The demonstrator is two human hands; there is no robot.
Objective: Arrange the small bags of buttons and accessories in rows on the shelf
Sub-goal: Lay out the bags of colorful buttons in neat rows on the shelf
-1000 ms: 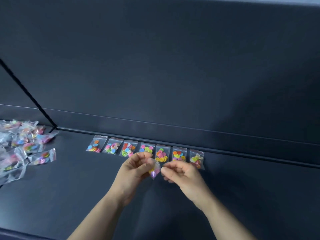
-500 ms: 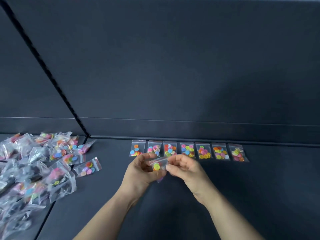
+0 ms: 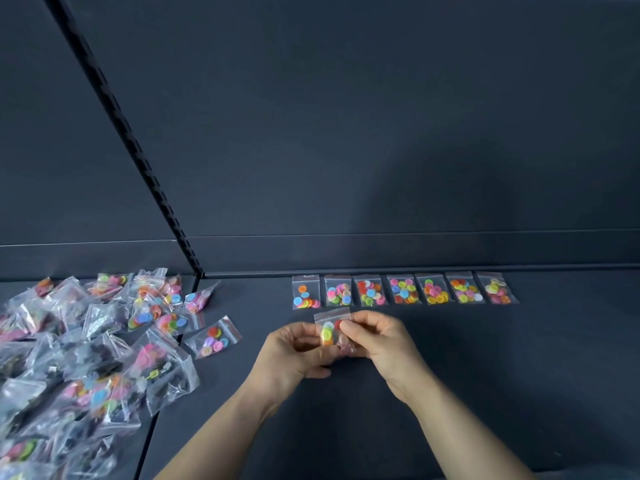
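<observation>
A row of several small clear bags of coloured buttons (image 3: 403, 289) lies flat along the back of the dark shelf (image 3: 519, 375). Just in front of the row's left end, my left hand (image 3: 294, 355) and my right hand (image 3: 377, 344) pinch one small button bag (image 3: 329, 329) between them, held upright above the shelf. A second bag seems tucked under my right fingers; I cannot tell for sure. A loose heap of unsorted bags (image 3: 86, 358) fills the shelf's left side.
A single bag (image 3: 213, 337) lies apart at the heap's right edge. A black slotted upright (image 3: 138, 161) runs diagonally down the dark back wall to the shelf's rear lip. A seam splits the shelf boards below it.
The view has swung left, so the heap shows more fully. My hands turned the held bag from lying sideways to upright and stayed in front of the row's left end.
</observation>
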